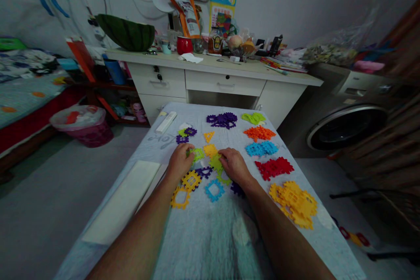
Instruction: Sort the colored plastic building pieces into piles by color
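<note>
My left hand (pixel 180 161) rests on the cloth-covered table (pixel 210 236), its fingers curled on a light green interlocking tile (pixel 197 154). My right hand (pixel 233 165) lies beside it, fingers closed over a green tile (pixel 216 162) joined to a yellow tile (pixel 210 150). Loose tiles surround both hands: yellow frames (pixel 191 180), a blue frame (pixel 214 190), purple pieces (pixel 204 172). Sorted piles sit to the right: purple (pixel 223 120), light green (pixel 253 118), orange (pixel 259 133), blue (pixel 261 148), red (pixel 274 168), yellow (pixel 294 202).
A white remote (pixel 166 122) lies at the table's far left; a white board (pixel 123 201) leans along its left side. Beyond stands a cluttered desk (pixel 226 79) with a watermelon half (pixel 126 33). A washing machine (pixel 348 127) is at right, a pink bin (pixel 83 124) at left.
</note>
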{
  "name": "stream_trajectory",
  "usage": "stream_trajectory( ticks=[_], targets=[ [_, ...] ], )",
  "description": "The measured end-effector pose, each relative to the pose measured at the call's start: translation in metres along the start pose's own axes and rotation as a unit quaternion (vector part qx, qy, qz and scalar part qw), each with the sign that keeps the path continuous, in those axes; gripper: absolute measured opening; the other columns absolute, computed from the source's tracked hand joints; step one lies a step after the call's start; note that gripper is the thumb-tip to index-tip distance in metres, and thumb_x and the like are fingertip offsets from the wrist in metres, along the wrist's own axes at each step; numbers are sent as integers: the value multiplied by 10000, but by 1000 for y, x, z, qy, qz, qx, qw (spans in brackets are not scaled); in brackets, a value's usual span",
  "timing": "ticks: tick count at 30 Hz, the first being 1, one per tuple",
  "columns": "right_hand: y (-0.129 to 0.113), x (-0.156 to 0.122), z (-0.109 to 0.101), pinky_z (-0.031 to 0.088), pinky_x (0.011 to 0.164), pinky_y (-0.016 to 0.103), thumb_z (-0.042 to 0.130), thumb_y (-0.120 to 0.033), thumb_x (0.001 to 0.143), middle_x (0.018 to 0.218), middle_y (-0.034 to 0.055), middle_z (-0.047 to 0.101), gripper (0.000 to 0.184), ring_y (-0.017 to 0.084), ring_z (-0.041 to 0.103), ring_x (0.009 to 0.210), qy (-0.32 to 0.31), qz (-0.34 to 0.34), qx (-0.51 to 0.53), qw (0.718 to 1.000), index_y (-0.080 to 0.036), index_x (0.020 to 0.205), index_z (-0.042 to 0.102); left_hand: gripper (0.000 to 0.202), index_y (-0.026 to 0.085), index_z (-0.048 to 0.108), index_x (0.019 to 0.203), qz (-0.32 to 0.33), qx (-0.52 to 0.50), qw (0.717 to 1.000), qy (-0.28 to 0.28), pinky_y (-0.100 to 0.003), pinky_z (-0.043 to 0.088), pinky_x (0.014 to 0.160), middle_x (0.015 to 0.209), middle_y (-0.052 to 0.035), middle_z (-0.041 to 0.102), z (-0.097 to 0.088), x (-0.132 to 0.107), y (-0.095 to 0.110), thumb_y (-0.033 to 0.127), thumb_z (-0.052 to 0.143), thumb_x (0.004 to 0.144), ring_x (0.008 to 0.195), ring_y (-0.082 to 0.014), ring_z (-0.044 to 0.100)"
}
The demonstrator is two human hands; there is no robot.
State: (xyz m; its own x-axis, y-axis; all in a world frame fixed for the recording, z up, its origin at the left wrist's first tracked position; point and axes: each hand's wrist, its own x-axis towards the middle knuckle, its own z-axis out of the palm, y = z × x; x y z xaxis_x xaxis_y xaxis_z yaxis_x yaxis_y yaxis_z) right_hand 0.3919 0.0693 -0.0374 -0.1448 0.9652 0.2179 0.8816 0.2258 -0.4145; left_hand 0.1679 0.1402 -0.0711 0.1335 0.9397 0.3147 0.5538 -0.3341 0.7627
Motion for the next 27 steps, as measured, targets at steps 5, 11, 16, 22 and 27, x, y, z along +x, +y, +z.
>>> stream_trajectory(
  ticks=[5,11,16,22,27],
  targets=[
    [3,-3,-2,471,888,294,535,-166,913,1074,90,698,286,184,641,944,22,25,35,999,-159,1166,667,190,214,651,908,9,8,1000,-8,-417,486,961,989,-70,632,-1,0,2,238,561,742,1000,-249,621],
    [6,-2,-1,477,875,293,536,-147,885,1021,88,704,301,180,645,915,44,52,68,995,-146,1158,663,197,213,647,917,23,17,999,-16,-427,473,986,1005,-73,625,-1,-1,2,235,573,735,1032,-256,605],
    [10,-3,3,484,844,295,510,-145,873,1003,85,707,313,178,640,857,62,59,79,993,-149,1143,668,227,214,654,936,22,15,1000,-7,-420,473,998,1026,-74,627,-3,-2,2,208,569,726,1053,-254,606],
    [17,-1,9,480,787,288,492,-124,839,959,84,700,340,170,619,777,71,58,101,991,-134,1131,667,243,203,651,953,31,31,999,-4,-402,468,1003,1059,-78,627,-3,-4,2,189,542,736,1068,-245,601],
    [21,-1,15,465,700,272,498,-133,817,853,52,673,351,154,588,686,82,59,132,986,-141,1131,656,262,193,646,1006,39,76,996,-14,-406,456,1014,1122,-91,619,-1,-5,-1,216,524,775,1091,-250,585]
  ],
)
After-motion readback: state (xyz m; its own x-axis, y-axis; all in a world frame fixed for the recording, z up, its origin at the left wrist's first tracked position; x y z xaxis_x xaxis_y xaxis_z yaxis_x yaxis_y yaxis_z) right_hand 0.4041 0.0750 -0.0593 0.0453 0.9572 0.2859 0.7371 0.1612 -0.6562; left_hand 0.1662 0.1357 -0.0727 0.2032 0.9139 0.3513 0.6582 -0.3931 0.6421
